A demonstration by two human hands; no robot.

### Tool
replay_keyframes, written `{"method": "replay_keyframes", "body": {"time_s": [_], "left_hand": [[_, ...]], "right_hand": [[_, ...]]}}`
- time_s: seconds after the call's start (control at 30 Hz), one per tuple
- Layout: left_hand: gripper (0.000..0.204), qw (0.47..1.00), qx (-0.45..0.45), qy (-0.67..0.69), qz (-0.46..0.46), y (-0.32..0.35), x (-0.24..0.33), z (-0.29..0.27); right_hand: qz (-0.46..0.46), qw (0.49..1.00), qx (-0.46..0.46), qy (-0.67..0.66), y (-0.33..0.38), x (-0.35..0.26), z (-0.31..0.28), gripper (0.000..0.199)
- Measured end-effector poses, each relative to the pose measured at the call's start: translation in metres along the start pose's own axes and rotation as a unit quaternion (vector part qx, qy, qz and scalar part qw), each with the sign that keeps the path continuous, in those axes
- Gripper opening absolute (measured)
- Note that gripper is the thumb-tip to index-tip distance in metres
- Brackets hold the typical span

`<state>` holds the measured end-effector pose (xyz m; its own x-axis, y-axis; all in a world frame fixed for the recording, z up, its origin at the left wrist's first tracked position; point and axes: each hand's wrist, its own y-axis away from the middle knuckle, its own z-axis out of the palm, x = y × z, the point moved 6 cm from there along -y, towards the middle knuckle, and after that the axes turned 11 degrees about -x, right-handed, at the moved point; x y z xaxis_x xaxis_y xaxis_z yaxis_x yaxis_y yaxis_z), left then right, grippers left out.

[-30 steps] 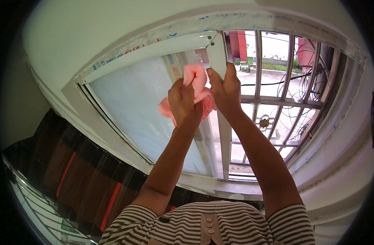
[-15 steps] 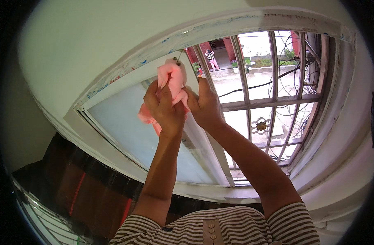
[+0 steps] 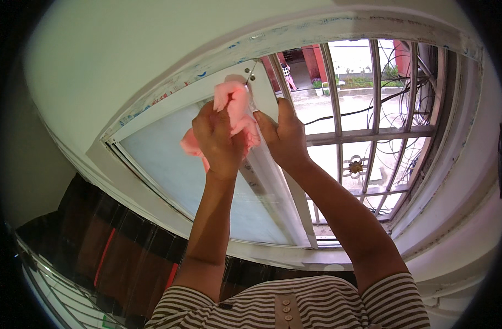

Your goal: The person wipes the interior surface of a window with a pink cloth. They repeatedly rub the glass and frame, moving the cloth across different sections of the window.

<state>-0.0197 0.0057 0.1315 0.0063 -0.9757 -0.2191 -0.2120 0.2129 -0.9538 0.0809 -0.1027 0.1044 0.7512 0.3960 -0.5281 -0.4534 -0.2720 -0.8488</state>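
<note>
My left hand [image 3: 213, 137] is closed around a bunched pink cloth [image 3: 237, 105], pressing it to the upper part of a white-framed sliding window sash [image 3: 286, 205]. One end of the cloth sticks up above my fingers, and another hangs out at the left over the frosted pane [image 3: 174, 156]. Just to the right, my right hand [image 3: 285, 137] grips the sash's upright edge, its thumb on the near face close to the cloth. Its other fingers go round the edge and are partly hidden. Two dark screw holes [image 3: 250, 74] show at the sash's top corner.
Metal security bars [image 3: 338, 98] with a flower ornament [image 3: 354, 166] stand outside the open half of the window. Tangled black cables [image 3: 415, 115] hang beyond. A person [image 3: 289, 77] stands in a doorway across the yard. Dark brown panels [image 3: 125, 247] lie below at the left.
The cloth and my left hand have shifted slightly left along the sash, away from my right thumb. My right hand keeps its grip on the edge. The whole view has shifted a little.
</note>
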Motion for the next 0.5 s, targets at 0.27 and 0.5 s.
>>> {"method": "replay_keyframes", "body": {"time_s": [0.27,0.5], "left_hand": [[0.026,0.872,0.107,0.418,-0.233,0.046,-0.108,-0.023],[0.016,0.808,0.152,0.384,-0.421,0.080,-0.162,-0.049]], "right_hand": [[0.033,0.999,-0.021,-0.009,0.000,-0.003,0.003,0.031],[0.039,0.999,-0.020,0.002,-0.001,-0.004,-0.003,0.028]]}}
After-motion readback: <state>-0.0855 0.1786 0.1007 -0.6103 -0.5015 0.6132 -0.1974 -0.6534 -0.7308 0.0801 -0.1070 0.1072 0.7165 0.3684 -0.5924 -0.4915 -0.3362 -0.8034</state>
